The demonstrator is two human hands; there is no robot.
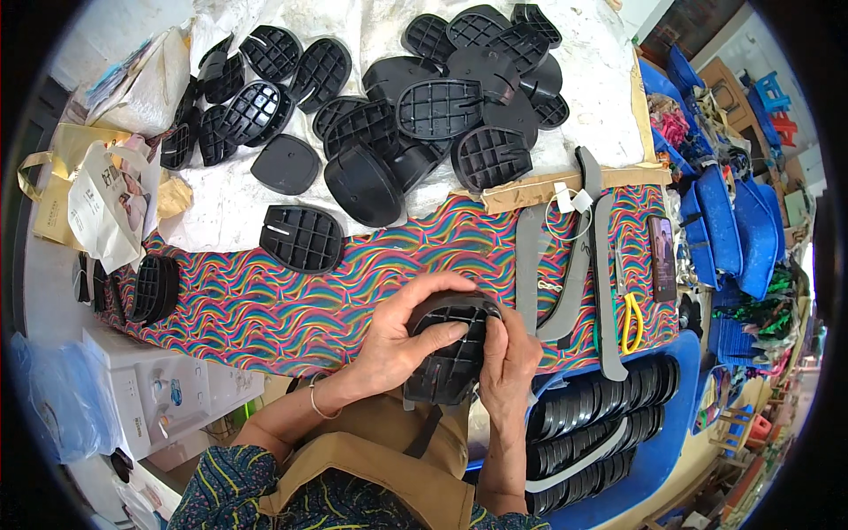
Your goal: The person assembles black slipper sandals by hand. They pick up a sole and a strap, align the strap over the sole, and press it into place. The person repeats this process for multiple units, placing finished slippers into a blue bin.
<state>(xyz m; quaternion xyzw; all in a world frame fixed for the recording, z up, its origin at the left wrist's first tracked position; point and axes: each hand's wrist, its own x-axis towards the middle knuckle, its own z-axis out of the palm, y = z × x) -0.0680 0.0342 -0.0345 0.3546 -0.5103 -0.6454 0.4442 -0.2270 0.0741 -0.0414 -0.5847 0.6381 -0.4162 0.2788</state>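
Observation:
A black shoe heel [449, 367] with a gridded hollow side facing up sits between my hands, near the front edge of the table. My left hand [397, 340] grips it from the left, thumb lying across the grid and fingers curled over the far edge. At the heel's right edge, my right hand [510, 362] pinches its rim with thumb and fingers. A smooth black band shows along the far rim; whether it is a separate strip I cannot tell. A single black heel [302, 239] lies grid up on the patterned cloth [230, 291], left of my hands.
Many loose black heels [439, 109] pile on the white sheet [609, 106]. Grey curved strips [528, 265], yellow-handled scissors [632, 322] and a phone [662, 259] lie at right. Below, a blue tub [687, 367] holds rows of heels. Paper bags [106, 208] stand at left.

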